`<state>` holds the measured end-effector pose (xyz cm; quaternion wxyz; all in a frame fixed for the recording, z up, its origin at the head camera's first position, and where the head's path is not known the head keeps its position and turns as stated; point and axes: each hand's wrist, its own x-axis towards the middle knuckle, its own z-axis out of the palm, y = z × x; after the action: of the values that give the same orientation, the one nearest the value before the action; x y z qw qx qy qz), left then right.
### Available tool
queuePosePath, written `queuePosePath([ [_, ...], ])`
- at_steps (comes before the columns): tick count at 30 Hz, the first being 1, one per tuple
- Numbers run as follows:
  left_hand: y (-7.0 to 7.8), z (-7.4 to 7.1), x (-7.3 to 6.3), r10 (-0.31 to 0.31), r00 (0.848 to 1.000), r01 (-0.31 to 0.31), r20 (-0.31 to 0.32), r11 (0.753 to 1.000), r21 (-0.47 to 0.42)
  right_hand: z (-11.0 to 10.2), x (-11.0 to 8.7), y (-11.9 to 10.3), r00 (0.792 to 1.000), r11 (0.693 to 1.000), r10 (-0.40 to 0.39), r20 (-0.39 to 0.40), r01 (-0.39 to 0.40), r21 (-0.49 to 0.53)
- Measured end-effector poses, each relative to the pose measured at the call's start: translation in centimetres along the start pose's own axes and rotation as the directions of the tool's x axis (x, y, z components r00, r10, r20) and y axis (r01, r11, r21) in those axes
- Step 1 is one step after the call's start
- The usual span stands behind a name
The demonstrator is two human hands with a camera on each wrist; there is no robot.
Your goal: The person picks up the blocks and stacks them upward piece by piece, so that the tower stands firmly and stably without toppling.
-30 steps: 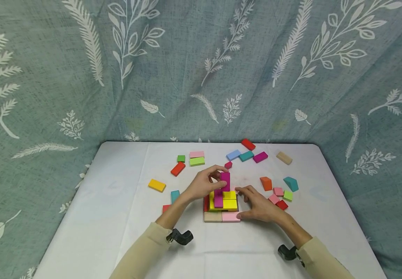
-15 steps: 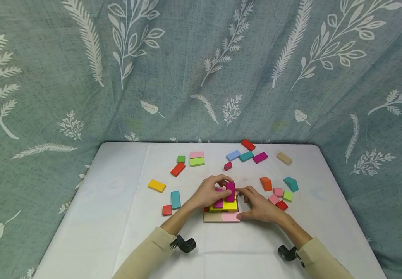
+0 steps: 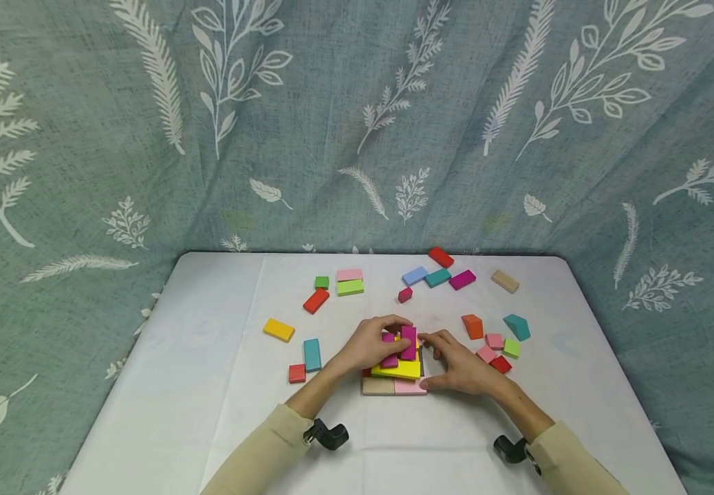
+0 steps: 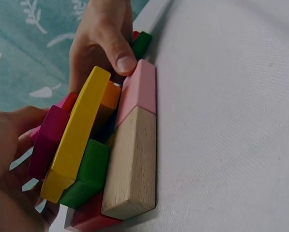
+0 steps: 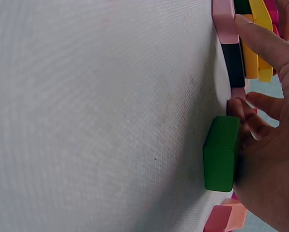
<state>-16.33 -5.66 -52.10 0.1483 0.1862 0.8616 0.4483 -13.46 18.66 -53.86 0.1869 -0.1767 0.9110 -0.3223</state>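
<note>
My left hand [image 3: 372, 342] holds an upright magenta block [image 3: 408, 344] between thumb and fingers, on top of a stack of coloured blocks. Another magenta block [image 3: 388, 361] lies at its left. Beneath them a long yellow block [image 4: 79, 128] slants over a green block [image 4: 88, 166], its near edge jutting forward. The base's front row is a plain wooden block [image 4: 132, 164] and a pink block [image 4: 140, 87]. My right hand [image 3: 459, 364] brackets the base's right side, thumb on the pink block and fingers at the rear. The left hand hides part of the upper stack.
A green block [image 5: 222, 153] lies under the right palm. Right of the hand are an orange block [image 3: 472, 326], a teal block [image 3: 517, 326] and several small blocks. A yellow block [image 3: 279, 329] and teal block [image 3: 311, 355] lie left; more blocks line the back.
My left hand has brought the magenta block right and toward me, beside the other magenta one. The front yellow block has since shifted forward and tilted. The right hand stays put.
</note>
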Motion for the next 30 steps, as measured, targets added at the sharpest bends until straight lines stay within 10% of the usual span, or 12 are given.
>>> queuePosePath([
  [14, -0.29, -0.29, 0.11, 0.032, 0.999, -0.038, -0.04, 0.987, -0.157, 0.01, -0.15, -0.09, 1.0, 1.0, -0.016, 0.006, 0.016, 0.001],
  [30, -0.37, -0.28, 0.0, -0.07, 0.998, 0.066, -0.005, 0.958, -0.279, 0.11, -0.18, -0.33, 1.0, 1.0, 0.0, -0.012, 0.0, 0.007],
])
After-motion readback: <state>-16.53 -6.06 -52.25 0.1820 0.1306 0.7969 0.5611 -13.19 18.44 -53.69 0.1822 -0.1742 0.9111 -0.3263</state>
